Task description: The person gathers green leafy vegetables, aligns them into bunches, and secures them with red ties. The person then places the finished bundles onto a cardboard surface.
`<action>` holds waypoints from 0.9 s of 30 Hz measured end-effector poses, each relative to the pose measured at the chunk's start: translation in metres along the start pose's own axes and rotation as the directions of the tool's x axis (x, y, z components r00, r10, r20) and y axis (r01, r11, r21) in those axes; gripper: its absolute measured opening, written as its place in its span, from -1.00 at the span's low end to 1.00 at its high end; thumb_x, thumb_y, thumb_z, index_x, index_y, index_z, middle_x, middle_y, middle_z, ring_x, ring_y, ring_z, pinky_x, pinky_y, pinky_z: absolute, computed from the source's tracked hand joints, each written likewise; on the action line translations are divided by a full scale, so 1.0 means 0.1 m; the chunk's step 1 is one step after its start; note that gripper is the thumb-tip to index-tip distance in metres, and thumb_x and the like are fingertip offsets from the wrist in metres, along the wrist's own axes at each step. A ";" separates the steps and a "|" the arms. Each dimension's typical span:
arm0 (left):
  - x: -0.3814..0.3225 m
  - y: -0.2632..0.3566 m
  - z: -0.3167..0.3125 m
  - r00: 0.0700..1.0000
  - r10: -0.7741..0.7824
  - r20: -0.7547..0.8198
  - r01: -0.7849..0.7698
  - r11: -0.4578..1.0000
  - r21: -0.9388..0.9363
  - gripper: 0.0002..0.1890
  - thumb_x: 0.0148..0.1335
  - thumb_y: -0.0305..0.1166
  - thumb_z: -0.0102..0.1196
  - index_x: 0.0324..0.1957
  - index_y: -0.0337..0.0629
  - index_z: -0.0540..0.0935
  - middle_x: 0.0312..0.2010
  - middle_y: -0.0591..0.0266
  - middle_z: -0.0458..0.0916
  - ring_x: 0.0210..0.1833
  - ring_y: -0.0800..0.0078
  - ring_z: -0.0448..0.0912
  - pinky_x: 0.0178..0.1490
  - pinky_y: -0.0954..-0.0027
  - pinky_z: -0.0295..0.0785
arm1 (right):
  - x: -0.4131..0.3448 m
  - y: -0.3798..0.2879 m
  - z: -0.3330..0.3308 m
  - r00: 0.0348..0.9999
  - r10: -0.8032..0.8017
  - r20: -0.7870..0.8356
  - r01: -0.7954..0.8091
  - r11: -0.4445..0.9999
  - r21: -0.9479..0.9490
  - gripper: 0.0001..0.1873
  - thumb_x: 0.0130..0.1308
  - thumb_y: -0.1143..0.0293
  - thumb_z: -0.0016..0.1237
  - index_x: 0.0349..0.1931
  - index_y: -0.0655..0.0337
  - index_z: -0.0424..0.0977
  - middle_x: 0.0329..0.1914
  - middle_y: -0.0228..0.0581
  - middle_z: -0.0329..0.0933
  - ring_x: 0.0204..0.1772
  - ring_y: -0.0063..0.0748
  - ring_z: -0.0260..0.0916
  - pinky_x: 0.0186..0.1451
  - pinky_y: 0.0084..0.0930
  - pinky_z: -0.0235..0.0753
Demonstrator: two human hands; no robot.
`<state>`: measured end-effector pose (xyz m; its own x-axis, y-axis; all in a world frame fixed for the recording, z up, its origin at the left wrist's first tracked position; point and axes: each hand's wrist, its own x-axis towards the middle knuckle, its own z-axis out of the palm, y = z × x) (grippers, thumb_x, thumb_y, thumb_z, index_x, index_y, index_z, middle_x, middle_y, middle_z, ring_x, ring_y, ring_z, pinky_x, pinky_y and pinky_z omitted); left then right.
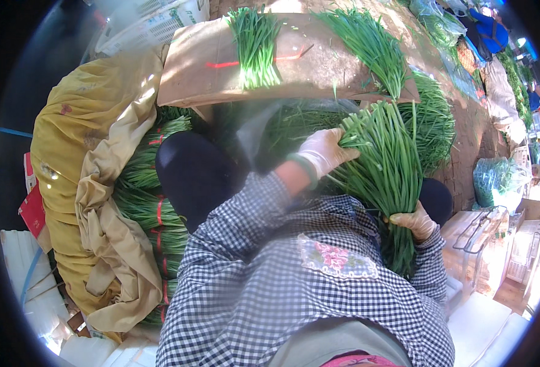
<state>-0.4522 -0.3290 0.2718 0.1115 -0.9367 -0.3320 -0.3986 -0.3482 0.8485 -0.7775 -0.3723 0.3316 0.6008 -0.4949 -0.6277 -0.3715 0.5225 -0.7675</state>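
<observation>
A large loose bunch of garlic chives [384, 160] is held in front of me, cut stem ends up and leaf tips down by my lap. My right hand [414, 222], in a thin pale glove, is closed around its lower, leafy part. At the upper left of the bunch, my gloved left hand [322, 151] has thumb and fingers on the pale stem ends. On the board [196, 59] beyond lies a smaller bunch [257, 55] across a red tie strip [221, 64]. Another pile of chives [370, 46] rests at the board's right end.
Red-tied chive bunches [160, 211] are stacked at my left beside a yellow cloth-covered bundle [68, 160]. More chives [430, 119] lie right of the board; others [297, 119] sit in clear plastic below it. White crates [150, 27] stand far left, a wire-handled box [467, 243] at right.
</observation>
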 end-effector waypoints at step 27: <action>0.29 -0.89 -0.09 0.987 -0.136 0.085 0.144 0.516 -0.844 -0.43 0.44 -0.10 0.17 0.37 -0.17 0.44 0.22 0.05 0.59 0.23 0.17 0.61 0.19 0.14 0.57 | -0.21 -0.02 -0.06 0.998 -0.047 -0.030 0.047 0.999 0.019 -0.25 0.01 0.24 0.45 0.22 0.31 0.45 -0.11 -0.16 0.64 -0.17 -0.37 0.59 -0.10 -0.46 0.62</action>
<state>-0.4050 -0.3259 0.1908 0.0869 -0.8739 -0.4783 0.5790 -0.3464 0.7381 -0.7936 -0.3674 0.3454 0.5963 -0.5390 -0.5948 -0.3289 0.5119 -0.7936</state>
